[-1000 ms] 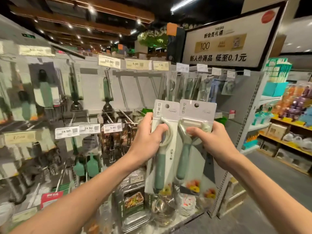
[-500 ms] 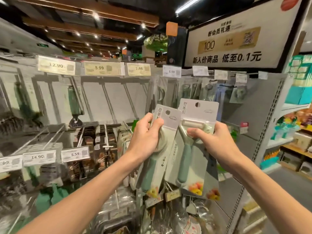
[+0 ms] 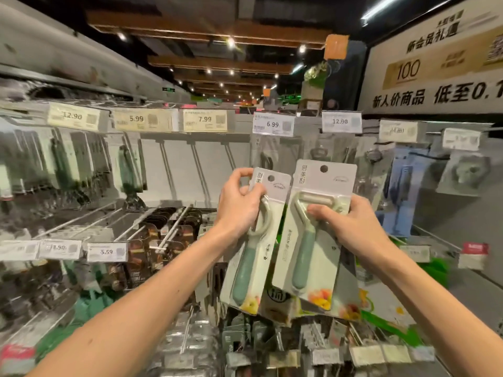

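I hold two carded kitchen peelers with green handles in front of a shop's hanging rack. My left hand (image 3: 239,205) grips the left peeler pack (image 3: 254,257) near its top, fingers curled round the card's edge. My right hand (image 3: 351,227) grips the right peeler pack (image 3: 313,240) at its upper right, thumb across the blade end. Both packs are tilted, with their lower ends towards the left. Each card has a hang hole at the top, free of any hook.
Metal hooks (image 3: 174,227) stick out from the white back panel (image 3: 187,164), some bare, some hung with packs. Price tags (image 3: 273,124) line the rails. More packaged tools hang at left (image 3: 62,161), right and below. A large sign (image 3: 438,66) stands at upper right.
Both hands have risen with the packs towards the top rail, and my view has tilted up and moved closer to the rack. The left pack now leans more.
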The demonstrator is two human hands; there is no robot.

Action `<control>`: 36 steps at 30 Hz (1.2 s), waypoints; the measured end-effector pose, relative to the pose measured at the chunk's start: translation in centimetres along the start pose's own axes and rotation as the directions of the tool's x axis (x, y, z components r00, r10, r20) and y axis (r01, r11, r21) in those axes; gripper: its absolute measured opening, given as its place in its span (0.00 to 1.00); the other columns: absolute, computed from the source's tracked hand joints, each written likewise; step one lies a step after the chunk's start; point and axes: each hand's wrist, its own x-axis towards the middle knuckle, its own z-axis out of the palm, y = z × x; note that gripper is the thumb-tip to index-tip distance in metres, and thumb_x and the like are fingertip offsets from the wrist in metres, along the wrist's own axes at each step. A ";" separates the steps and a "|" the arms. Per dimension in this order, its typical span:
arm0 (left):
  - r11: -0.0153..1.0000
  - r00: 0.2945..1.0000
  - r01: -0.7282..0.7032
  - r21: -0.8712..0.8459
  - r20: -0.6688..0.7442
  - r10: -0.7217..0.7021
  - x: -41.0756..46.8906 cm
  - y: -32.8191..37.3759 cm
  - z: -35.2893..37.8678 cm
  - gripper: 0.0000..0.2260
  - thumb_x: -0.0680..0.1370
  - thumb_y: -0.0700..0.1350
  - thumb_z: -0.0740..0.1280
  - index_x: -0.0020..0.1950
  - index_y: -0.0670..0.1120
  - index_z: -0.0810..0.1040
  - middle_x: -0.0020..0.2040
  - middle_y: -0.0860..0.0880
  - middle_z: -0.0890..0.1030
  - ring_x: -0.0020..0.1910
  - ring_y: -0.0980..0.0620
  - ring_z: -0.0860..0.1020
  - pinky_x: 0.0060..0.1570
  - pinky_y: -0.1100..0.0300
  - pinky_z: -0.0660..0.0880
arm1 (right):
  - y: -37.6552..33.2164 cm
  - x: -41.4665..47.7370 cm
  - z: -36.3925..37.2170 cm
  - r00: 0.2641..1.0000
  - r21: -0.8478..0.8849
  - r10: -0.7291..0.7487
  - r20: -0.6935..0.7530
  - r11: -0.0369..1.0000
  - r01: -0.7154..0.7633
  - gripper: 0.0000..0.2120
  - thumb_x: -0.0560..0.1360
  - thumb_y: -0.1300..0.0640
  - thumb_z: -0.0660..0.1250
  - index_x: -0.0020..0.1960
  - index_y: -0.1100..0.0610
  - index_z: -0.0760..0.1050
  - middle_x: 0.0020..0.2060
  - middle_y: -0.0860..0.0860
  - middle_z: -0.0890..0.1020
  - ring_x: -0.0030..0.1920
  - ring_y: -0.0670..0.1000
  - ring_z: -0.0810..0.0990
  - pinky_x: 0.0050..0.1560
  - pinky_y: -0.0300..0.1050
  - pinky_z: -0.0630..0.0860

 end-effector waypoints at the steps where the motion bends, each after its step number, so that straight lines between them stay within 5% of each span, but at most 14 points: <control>1: 1.000 1.000 -0.009 0.016 -0.024 0.009 0.6 0.2 0.3 0.10 0.80 0.39 0.63 0.56 0.53 0.72 0.45 0.43 0.86 0.36 0.42 0.82 0.40 0.51 0.79 | 0.1 0.6 -0.3 1.000 0.002 -0.003 0.013 1.000 0.003 0.10 0.74 0.64 0.71 0.51 0.50 0.81 0.44 0.40 0.86 0.42 0.38 0.84 0.39 0.30 0.76; 5: 0.989 0.990 -0.061 0.137 -0.119 0.078 2.9 1.3 1.4 0.06 0.80 0.44 0.63 0.55 0.53 0.74 0.45 0.48 0.83 0.26 0.56 0.72 0.28 0.63 0.69 | 0.5 2.5 -1.1 0.998 0.004 -0.029 0.062 1.000 0.029 0.10 0.74 0.63 0.72 0.50 0.50 0.82 0.44 0.41 0.86 0.45 0.41 0.84 0.44 0.35 0.80; 8: 0.979 0.985 -0.097 0.178 -0.121 0.119 4.1 2.3 2.0 0.12 0.80 0.43 0.61 0.63 0.54 0.72 0.47 0.52 0.80 0.33 0.50 0.75 0.34 0.53 0.76 | 0.3 3.5 -1.6 0.995 0.024 -0.056 0.082 0.998 0.054 0.10 0.74 0.63 0.71 0.50 0.50 0.81 0.42 0.40 0.86 0.43 0.40 0.84 0.42 0.32 0.79; 12: 0.955 0.976 -0.130 0.266 -0.137 0.171 5.1 2.6 2.5 0.17 0.81 0.40 0.59 0.68 0.53 0.70 0.48 0.57 0.76 0.32 0.50 0.72 0.27 0.64 0.71 | 0.2 4.7 -2.2 0.992 0.021 -0.075 0.100 0.997 0.073 0.09 0.74 0.64 0.71 0.48 0.50 0.81 0.41 0.42 0.86 0.41 0.40 0.84 0.42 0.34 0.79; 15: 0.931 0.955 -0.201 0.305 -0.151 0.256 5.4 1.9 2.6 0.17 0.81 0.39 0.59 0.69 0.52 0.69 0.61 0.49 0.78 0.31 0.58 0.74 0.33 0.65 0.74 | 0.3 5.2 -2.5 0.993 0.013 -0.076 0.095 0.997 0.075 0.09 0.74 0.63 0.71 0.46 0.49 0.81 0.41 0.43 0.86 0.41 0.42 0.84 0.44 0.37 0.81; 17: 0.903 0.931 -0.277 0.328 -0.140 0.337 5.3 1.7 2.7 0.18 0.81 0.38 0.59 0.70 0.52 0.69 0.67 0.51 0.75 0.34 0.65 0.74 0.50 0.58 0.78 | 0.4 5.5 -2.7 0.992 0.010 -0.070 0.102 0.998 0.070 0.09 0.74 0.63 0.71 0.46 0.49 0.81 0.43 0.44 0.86 0.44 0.44 0.84 0.49 0.43 0.82; 19: 0.863 0.908 -0.334 0.379 -0.114 0.402 5.3 1.7 2.8 0.21 0.81 0.40 0.60 0.71 0.58 0.66 0.71 0.54 0.72 0.52 0.54 0.79 0.66 0.46 0.72 | 0.5 5.8 -2.9 0.991 0.006 -0.071 0.109 0.997 0.070 0.09 0.74 0.63 0.71 0.47 0.49 0.81 0.44 0.45 0.87 0.47 0.47 0.85 0.52 0.47 0.82; 21: 0.822 0.898 -0.360 0.442 -0.076 0.434 6.0 2.0 2.8 0.24 0.80 0.42 0.59 0.70 0.65 0.62 0.72 0.50 0.72 0.54 0.36 0.78 0.61 0.37 0.74 | 0.6 6.1 -3.0 0.991 0.006 -0.078 0.111 0.997 0.078 0.09 0.74 0.63 0.71 0.48 0.49 0.81 0.45 0.46 0.87 0.47 0.49 0.85 0.50 0.48 0.83; 23: 0.792 0.891 -0.386 0.472 -0.032 0.453 7.1 2.1 2.7 0.26 0.80 0.40 0.59 0.72 0.64 0.60 0.68 0.48 0.75 0.40 0.44 0.79 0.50 0.51 0.81 | 0.6 6.5 -3.1 0.989 0.009 -0.083 0.121 0.997 0.083 0.09 0.74 0.63 0.71 0.50 0.50 0.81 0.45 0.46 0.86 0.47 0.49 0.85 0.49 0.47 0.83; 25: 0.757 0.877 -0.406 0.511 -0.015 0.481 7.9 2.4 2.6 0.27 0.80 0.38 0.59 0.75 0.60 0.60 0.55 0.54 0.76 0.32 0.60 0.68 0.40 0.75 0.73 | 0.7 6.9 -3.2 0.989 0.012 -0.086 0.120 0.996 0.085 0.10 0.74 0.62 0.72 0.53 0.52 0.81 0.46 0.47 0.86 0.48 0.49 0.85 0.50 0.49 0.83; 28: 0.740 0.868 -0.406 0.537 -0.027 0.496 8.9 3.1 2.4 0.28 0.80 0.36 0.59 0.77 0.57 0.60 0.57 0.53 0.75 0.34 0.64 0.65 0.48 0.63 0.69 | 0.9 7.4 -3.1 0.989 0.006 -0.098 0.108 0.995 0.098 0.10 0.73 0.61 0.73 0.53 0.53 0.82 0.46 0.46 0.87 0.47 0.47 0.85 0.53 0.53 0.82; 32: 0.734 0.850 -0.432 0.524 -0.034 0.525 10.1 3.0 2.4 0.29 0.80 0.35 0.59 0.76 0.59 0.60 0.63 0.49 0.76 0.32 0.50 0.75 0.43 0.49 0.81 | 1.3 7.9 -2.8 0.986 -0.002 -0.103 0.128 0.995 0.105 0.10 0.72 0.60 0.73 0.52 0.51 0.83 0.47 0.46 0.87 0.49 0.49 0.85 0.56 0.59 0.80; 36: 0.711 0.835 -0.453 0.537 -0.024 0.550 11.1 2.3 2.9 0.30 0.80 0.35 0.60 0.77 0.58 0.57 0.62 0.52 0.74 0.40 0.45 0.78 0.57 0.49 0.76 | 1.8 8.3 -2.7 0.986 -0.002 -0.096 0.139 0.995 0.097 0.09 0.72 0.59 0.73 0.52 0.51 0.82 0.46 0.47 0.87 0.48 0.49 0.85 0.56 0.59 0.80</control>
